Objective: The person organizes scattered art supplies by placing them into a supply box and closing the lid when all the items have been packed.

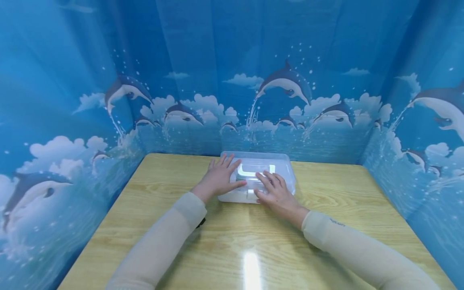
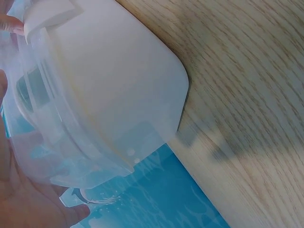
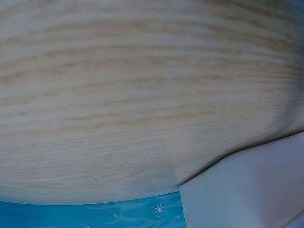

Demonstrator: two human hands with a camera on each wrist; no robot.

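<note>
A translucent white plastic box [image 1: 286, 165] with a clear lid sits at the far edge of the table; a white latch [image 1: 251, 194] is on its front. My left hand [image 1: 217, 177] lies spread over the lid's left side, its thumb pointing toward the middle. On the lid's right front rests my right hand [image 1: 277, 195], its fingers slightly bent and its thumb close to the latch. The left wrist view has the box's side [image 2: 123, 71] near the left fingers. Only a corner of the box [image 3: 247, 185] shows in the right wrist view, without the hand.
The wood-grain table [image 1: 250, 233] extends around the box. A blue curtain [image 1: 246, 48] printed with dolphins hangs right behind the table's far edge and along both sides. A strip of light reflects on the tabletop near the front.
</note>
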